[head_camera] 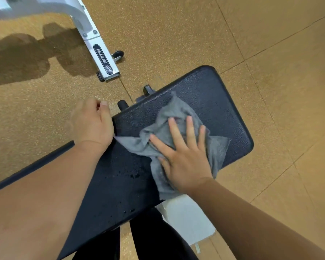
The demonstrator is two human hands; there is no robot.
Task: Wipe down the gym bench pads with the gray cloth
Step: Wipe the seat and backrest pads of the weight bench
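Fingers of right hand flatten gray cloth near end of pad.

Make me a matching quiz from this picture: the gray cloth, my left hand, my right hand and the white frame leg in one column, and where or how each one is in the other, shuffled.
Column one
1. gray cloth
2. left hand
3. right hand
4. white frame leg

Column two
A. on the floor, apart from the pad
B. flat and spread, pressing down
C. crumpled on the black pad
D. at the pad's left edge, loosely curled

Pairs: 1-C, 2-D, 3-B, 4-A
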